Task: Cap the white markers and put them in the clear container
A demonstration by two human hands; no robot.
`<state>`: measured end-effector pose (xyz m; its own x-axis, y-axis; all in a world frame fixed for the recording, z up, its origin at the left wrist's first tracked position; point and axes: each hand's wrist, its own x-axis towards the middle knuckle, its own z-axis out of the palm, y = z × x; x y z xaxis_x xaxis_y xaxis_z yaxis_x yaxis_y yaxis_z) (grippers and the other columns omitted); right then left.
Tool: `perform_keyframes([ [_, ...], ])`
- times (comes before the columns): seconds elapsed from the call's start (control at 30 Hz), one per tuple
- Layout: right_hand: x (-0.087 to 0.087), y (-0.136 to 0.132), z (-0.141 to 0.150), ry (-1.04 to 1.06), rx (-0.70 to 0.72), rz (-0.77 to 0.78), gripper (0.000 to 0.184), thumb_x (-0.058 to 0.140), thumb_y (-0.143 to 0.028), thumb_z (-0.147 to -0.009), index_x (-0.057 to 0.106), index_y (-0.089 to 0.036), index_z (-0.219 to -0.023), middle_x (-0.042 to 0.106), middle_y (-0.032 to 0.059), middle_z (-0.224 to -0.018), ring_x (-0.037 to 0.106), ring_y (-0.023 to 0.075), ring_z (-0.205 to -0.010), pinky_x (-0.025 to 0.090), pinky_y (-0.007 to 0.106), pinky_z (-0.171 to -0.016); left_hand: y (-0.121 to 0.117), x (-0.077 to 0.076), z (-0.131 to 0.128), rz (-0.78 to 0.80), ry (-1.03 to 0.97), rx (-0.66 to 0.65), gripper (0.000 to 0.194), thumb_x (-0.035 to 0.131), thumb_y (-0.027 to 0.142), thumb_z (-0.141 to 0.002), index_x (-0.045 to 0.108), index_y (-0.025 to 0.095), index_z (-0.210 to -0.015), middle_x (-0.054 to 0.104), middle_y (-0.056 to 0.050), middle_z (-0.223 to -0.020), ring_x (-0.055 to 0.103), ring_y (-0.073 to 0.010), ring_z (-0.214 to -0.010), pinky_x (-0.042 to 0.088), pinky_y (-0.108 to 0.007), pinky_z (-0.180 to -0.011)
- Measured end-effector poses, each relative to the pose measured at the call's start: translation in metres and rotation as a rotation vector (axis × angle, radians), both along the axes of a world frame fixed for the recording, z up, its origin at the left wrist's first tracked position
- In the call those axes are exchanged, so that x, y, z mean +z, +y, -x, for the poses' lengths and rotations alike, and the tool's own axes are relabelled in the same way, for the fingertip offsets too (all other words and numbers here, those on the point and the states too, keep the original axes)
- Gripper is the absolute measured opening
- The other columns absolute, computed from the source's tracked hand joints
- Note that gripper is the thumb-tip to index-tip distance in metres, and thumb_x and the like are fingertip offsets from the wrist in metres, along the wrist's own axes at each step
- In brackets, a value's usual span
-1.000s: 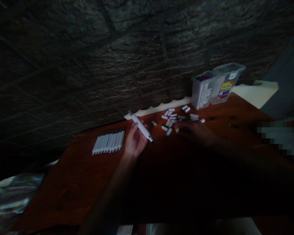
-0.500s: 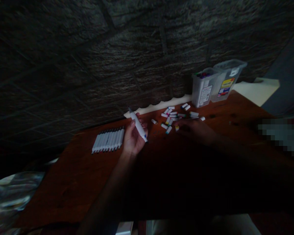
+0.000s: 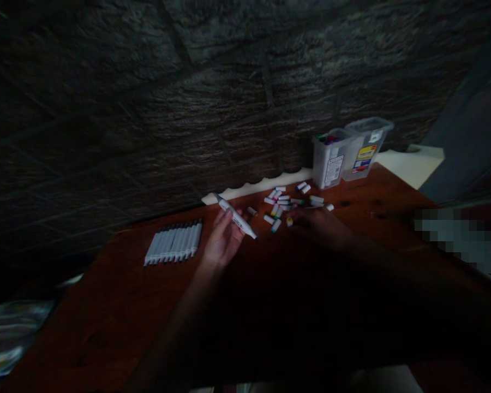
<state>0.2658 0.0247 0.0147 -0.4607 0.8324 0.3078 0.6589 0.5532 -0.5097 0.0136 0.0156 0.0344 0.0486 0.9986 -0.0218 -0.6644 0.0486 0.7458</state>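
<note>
In my left hand (image 3: 225, 240) a white twin-ended marker (image 3: 238, 219) is pinched, tilted with its dark end toward the wall. Its printed side faces up. Reaching in from the right, my right hand (image 3: 321, 225) is low over the table among loose white marker caps (image 3: 279, 210) with coloured ends. A yellow-ended cap (image 3: 289, 221) is right at its fingertips; deep shadow hides whether the fingers grip it. One cap (image 3: 252, 211) lies apart, near my left hand. Left of that hand, several white markers (image 3: 174, 243) lie side by side in a row.
Two clear plastic bins stand at the back right of the wooden table (image 3: 118, 305): one bin (image 3: 329, 164) holds markers, the other bin (image 3: 364, 155) has a yellow and blue label. A wavy-edged pale strip (image 3: 262, 184) runs along the dark stone wall (image 3: 147, 109).
The marker in my left hand has been turned so its print shows, and its lower end swings to the right. My view has shifted slightly; the right hand stays by the caps.
</note>
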Motion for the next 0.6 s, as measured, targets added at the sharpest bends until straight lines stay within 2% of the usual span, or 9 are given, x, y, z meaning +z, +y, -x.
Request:
perform_keyframes([
  [0.2,0.001,0.001,-0.002,-0.089,-0.130,-0.054,0.024,0.059,-0.025,-0.085,0.069,-0.025,-0.106,0.073,0.0061,-0.099,0.069,0.0235,-0.085,0.053,0.037,-0.074,-0.003,-0.004,-0.004,-0.110,0.126,-0.053,0.030,0.088,0.024,-0.057,0.069,0.018,-0.080,0.066,0.003,-0.072,0.061,-0.0091,-0.068,0.049,-0.019,-0.066],
  [0.43,-0.003,0.003,-0.002,-0.080,-0.112,-0.053,0.021,0.056,-0.027,-0.087,0.069,-0.023,-0.103,0.072,0.0065,-0.097,0.068,0.0226,-0.086,0.052,0.035,-0.074,-0.011,-0.007,-0.008,-0.252,0.440,-0.155,0.030,0.089,0.024,-0.052,0.070,0.016,-0.074,0.063,0.002,-0.067,0.055,-0.0099,-0.061,0.045,-0.021,-0.057],
  [0.6,-0.001,0.001,-0.001,-0.066,-0.123,-0.033,0.024,0.060,-0.024,-0.085,0.068,-0.023,-0.107,0.073,0.0062,-0.097,0.069,0.0212,-0.084,0.052,0.032,-0.072,-0.012,-0.007,-0.007,-0.267,0.476,-0.155,0.030,0.089,0.026,-0.052,0.070,0.017,-0.073,0.064,0.002,-0.067,0.056,-0.0109,-0.060,0.046,-0.022,-0.056],
])
